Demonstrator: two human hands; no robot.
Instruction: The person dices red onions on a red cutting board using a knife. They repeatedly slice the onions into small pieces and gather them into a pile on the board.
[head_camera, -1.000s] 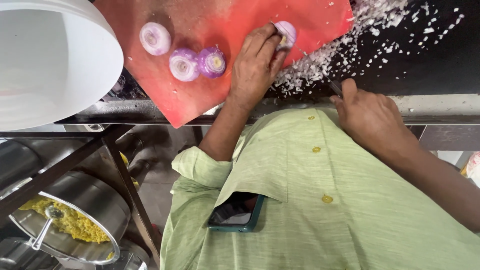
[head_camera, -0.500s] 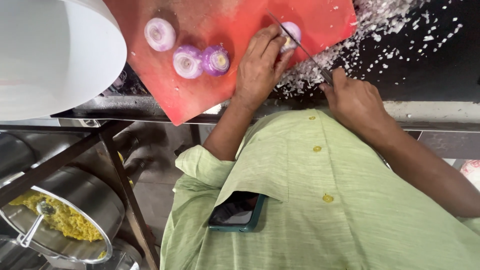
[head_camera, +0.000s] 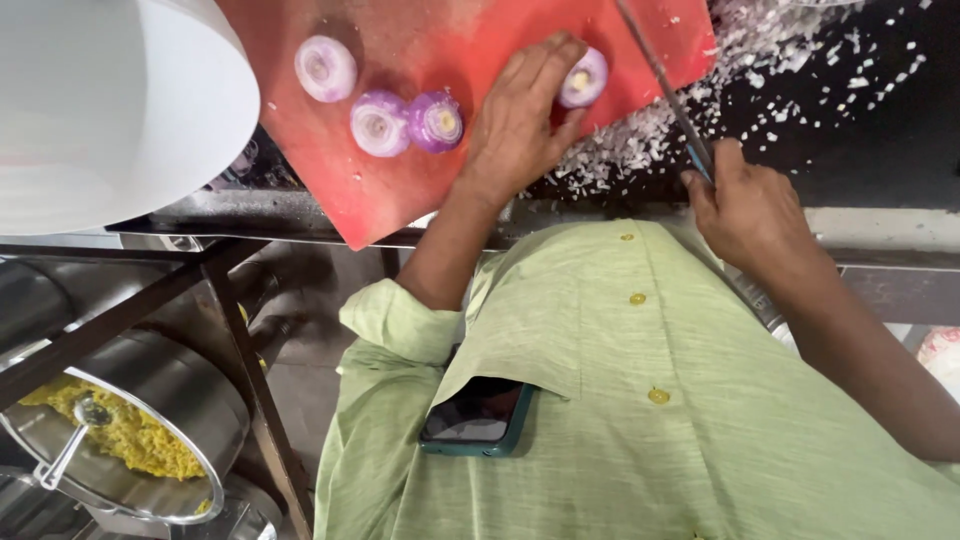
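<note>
On the red cutting board (head_camera: 400, 190) my left hand (head_camera: 520, 125) holds a peeled purple onion half (head_camera: 583, 78) with its fingertips. My right hand (head_camera: 750, 205) grips the blue handle of a long knife (head_camera: 665, 90); the blade slants up across the board's right end, just right of that onion. Three more peeled onion pieces (head_camera: 380, 122) lie in a row on the board to the left of my left hand.
Chopped onion bits (head_camera: 790, 70) are scattered over the dark counter at right. A large white bowl (head_camera: 100, 110) sits at upper left. Below, a steel pot with yellow food (head_camera: 125, 435) stands under a metal frame. A phone (head_camera: 475, 415) sticks out of my green shirt pocket.
My right hand has moved right and drawn the knife back from the onion. My left hand stays on the onion half.
</note>
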